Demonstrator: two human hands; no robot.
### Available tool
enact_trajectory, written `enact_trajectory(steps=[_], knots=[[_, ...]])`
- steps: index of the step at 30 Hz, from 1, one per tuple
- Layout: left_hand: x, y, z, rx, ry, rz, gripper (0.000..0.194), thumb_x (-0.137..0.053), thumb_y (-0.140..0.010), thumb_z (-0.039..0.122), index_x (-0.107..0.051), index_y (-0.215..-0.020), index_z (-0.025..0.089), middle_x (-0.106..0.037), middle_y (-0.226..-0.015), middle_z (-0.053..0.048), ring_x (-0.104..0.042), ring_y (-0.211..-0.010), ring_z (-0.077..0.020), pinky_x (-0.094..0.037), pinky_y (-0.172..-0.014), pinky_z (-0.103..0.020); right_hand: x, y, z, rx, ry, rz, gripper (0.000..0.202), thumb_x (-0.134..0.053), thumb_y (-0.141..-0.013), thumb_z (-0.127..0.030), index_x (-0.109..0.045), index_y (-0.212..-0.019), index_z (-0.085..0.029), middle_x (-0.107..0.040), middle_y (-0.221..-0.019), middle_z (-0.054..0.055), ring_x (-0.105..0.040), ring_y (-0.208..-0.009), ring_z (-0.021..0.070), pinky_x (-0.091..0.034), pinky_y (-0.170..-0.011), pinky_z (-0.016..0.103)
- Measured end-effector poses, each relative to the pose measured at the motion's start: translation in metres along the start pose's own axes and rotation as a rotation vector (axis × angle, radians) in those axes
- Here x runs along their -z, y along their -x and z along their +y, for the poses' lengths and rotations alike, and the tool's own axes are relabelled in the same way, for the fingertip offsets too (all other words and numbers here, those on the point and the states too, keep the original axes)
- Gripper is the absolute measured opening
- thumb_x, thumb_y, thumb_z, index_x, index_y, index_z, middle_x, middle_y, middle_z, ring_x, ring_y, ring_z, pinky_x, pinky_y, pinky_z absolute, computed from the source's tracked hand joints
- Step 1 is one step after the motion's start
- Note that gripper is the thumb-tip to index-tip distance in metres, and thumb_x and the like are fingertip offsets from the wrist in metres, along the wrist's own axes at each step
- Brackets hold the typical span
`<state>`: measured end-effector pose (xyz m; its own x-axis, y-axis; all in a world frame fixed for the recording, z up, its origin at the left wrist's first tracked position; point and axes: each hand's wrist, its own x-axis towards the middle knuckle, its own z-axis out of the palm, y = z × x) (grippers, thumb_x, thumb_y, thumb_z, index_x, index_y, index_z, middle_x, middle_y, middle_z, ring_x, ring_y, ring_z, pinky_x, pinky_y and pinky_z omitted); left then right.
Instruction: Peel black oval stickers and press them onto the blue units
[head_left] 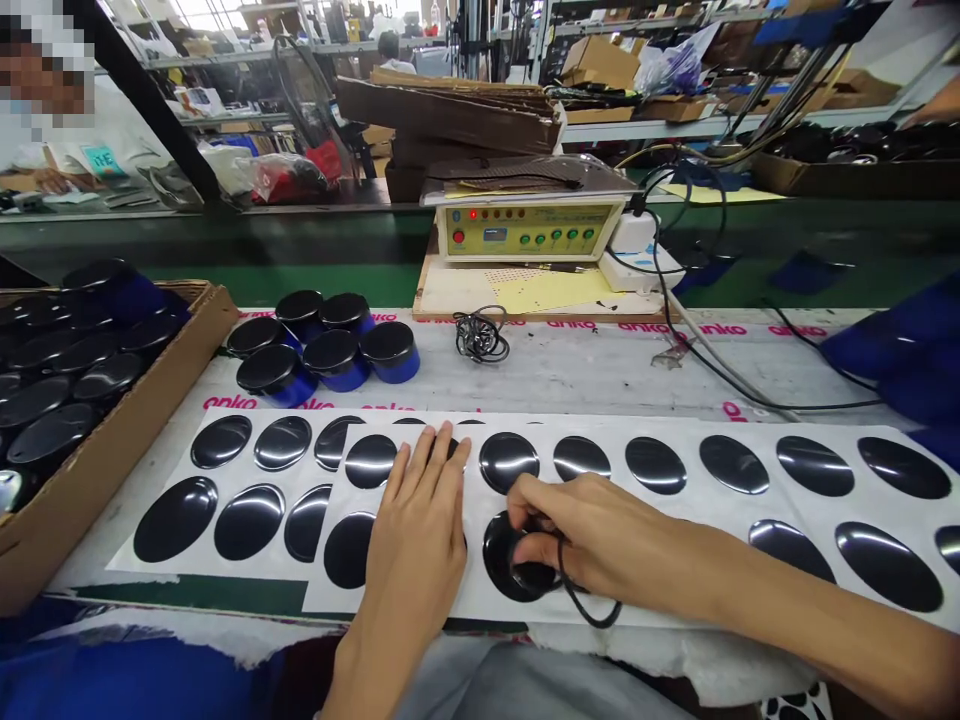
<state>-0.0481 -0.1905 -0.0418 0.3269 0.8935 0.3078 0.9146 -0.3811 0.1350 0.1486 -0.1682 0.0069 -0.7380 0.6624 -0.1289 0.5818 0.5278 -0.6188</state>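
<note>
White sheets (472, 590) with rows of glossy black discs (510, 462) lie across the front of the table. My left hand (424, 510) rests flat on the upper sheet, fingers stretched out, covering some discs. Right of it, my right hand (562, 530) grips a small round black tool (534, 575) by its top, set over a black disc (499, 550) in the lower row. A black cord loop (592, 618) hangs from the tool beside my right wrist.
Several blue cups with black tops (335, 358) stand behind the sheets. A cardboard box (142, 410) of similar cups is at left. A control unit (525, 230), coiled cable (481, 335) and loose cords (739, 385) are farther back. A person's hand (64, 180) shows far left.
</note>
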Motion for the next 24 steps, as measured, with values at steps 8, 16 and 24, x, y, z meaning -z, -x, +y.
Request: enact_trajectory(steps=[8,16,24], knots=[[-0.001,0.001,-0.002,-0.043,0.0,0.061,0.042,-0.034,-0.095,0.014,-0.044,-0.135,0.015,-0.044,-0.144,-0.01,-0.038,-0.136,-0.0234,-0.039,-0.108,-0.05,-0.011,-0.002,-0.008,0.087,0.254,0.088,0.023,-0.048,-0.086,-0.013,-0.061,-0.104,-0.02,-0.049,-0.11,0.008,-0.053,-0.068,0.0122,-0.035,-0.053,0.024],[0.0,0.001,-0.001,-0.049,-0.004,0.092,0.039,-0.036,-0.094,0.012,-0.048,-0.132,0.014,-0.046,-0.143,-0.011,-0.04,-0.134,-0.0249,-0.039,-0.107,-0.05,-0.007,-0.001,-0.01,0.065,0.146,0.074,0.027,-0.051,-0.081,-0.009,-0.054,-0.107,-0.017,-0.049,-0.112,0.007,-0.053,-0.066,0.0117,-0.043,-0.058,0.026],[0.0,0.0,-0.001,-0.04,0.005,0.109,0.04,-0.038,-0.094,0.01,-0.047,-0.132,0.015,-0.046,-0.142,-0.009,-0.04,-0.134,-0.0239,-0.04,-0.107,-0.049,0.0,-0.011,-0.008,0.059,0.084,-0.022,0.024,-0.054,-0.076,-0.004,-0.058,-0.096,-0.017,-0.055,-0.1,0.004,-0.059,-0.073,0.0122,-0.045,-0.062,0.022]])
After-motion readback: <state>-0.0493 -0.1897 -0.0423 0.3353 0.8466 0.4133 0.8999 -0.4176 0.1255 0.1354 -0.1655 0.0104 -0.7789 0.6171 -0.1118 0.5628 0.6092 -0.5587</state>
